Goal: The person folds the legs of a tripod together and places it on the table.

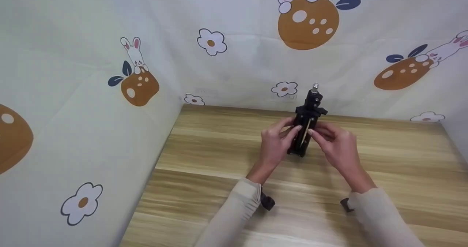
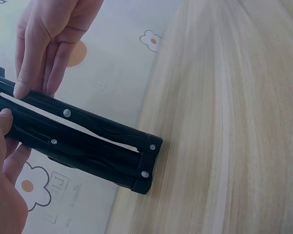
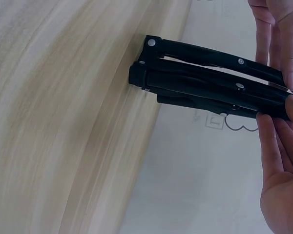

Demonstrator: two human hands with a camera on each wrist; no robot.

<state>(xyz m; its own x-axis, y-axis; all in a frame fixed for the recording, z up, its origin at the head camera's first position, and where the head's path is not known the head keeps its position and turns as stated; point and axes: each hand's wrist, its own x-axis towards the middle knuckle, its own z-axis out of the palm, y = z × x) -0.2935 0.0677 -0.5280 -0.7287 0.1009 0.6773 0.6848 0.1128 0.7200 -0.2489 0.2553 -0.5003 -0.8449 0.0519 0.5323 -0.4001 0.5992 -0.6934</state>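
A folded black tripod stand [image 1: 310,111] with a silver screw stud [image 1: 315,88] on top stands nearly upright over the wooden table, leaning slightly. My left hand [image 1: 273,142] grips its left side, thumb on the front and fingers behind. On the opposite side my right hand [image 1: 340,144] holds it the same way, the two thumbs facing each other across a narrow gap between the legs. The left wrist view shows the folded legs [image 2: 88,141] with rivets, their end close over the wood. Both hands' back fingers are partly hidden by the stand in the head view.
The wood-grain table [image 1: 204,148] runs back to a pale wall cloth [image 1: 241,67] printed with rabbits, oranges and flowers. Another cloth panel [image 1: 87,130] borders the left side. Small black pieces [image 1: 268,203] sit at the sleeve cuffs.
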